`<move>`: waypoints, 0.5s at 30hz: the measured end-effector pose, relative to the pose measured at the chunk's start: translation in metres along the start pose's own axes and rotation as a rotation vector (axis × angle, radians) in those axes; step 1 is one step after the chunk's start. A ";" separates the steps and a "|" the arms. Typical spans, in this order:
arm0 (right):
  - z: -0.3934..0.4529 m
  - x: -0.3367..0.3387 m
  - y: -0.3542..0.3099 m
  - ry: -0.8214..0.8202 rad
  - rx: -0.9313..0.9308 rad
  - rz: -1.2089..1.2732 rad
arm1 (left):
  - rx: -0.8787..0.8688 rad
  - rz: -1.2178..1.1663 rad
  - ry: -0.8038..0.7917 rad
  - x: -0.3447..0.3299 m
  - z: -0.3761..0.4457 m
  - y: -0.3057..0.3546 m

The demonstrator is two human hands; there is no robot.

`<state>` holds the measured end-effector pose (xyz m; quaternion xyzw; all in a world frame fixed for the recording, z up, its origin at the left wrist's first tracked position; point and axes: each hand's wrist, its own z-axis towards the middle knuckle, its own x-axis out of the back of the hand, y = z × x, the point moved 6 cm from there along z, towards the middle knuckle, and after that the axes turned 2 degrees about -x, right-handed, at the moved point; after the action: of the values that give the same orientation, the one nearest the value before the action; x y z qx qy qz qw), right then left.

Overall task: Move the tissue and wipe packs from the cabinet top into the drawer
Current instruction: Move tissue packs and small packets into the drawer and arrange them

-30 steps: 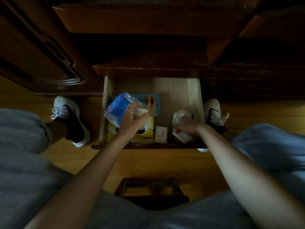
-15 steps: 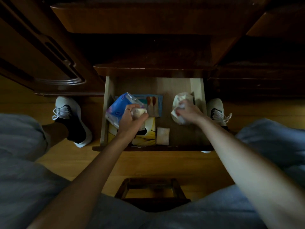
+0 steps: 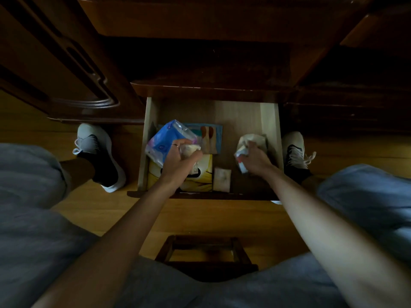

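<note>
The light wooden drawer (image 3: 269,121) is pulled out below the dark cabinet. My left hand (image 3: 180,161) hovers over its left side, shut on a blue tissue pack (image 3: 164,138) and a small whitish pack (image 3: 189,150). Over at the drawer's right side, my right hand (image 3: 253,158) grips a crumpled white wipe pack (image 3: 249,141) that rests against the right wall. On the drawer floor lie a yellow flat pack (image 3: 200,181), a light-blue flat pack (image 3: 213,134) and a small beige pack (image 3: 221,180).
Dark wooden cabinet fronts (image 3: 66,63) rise on the left and behind. My two sneakers (image 3: 95,147) flank the drawer on the yellow wood floor. A small dark wooden stool (image 3: 204,254) stands between my knees, close to me.
My right hand carried the white wipe pack from the drawer's front right toward the back right wall. The left hand has stayed in place with the blue pack.
</note>
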<state>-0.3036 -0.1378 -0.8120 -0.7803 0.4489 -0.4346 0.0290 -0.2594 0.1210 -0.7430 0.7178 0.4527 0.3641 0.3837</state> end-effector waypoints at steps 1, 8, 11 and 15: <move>0.004 0.010 -0.005 0.062 0.051 -0.014 | 0.005 -0.001 0.005 0.002 0.000 -0.001; -0.009 0.036 -0.032 0.145 0.169 0.103 | 0.011 0.032 0.032 0.008 -0.004 -0.004; -0.022 -0.007 -0.027 -0.356 0.059 -0.052 | -0.005 0.029 0.018 0.002 -0.002 0.001; -0.027 -0.021 0.006 -0.375 -0.167 -0.197 | -0.007 0.023 0.002 -0.002 -0.003 0.002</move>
<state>-0.3312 -0.1164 -0.8116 -0.8871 0.3917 -0.2441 0.0045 -0.2614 0.1191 -0.7403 0.7210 0.4438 0.3709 0.3817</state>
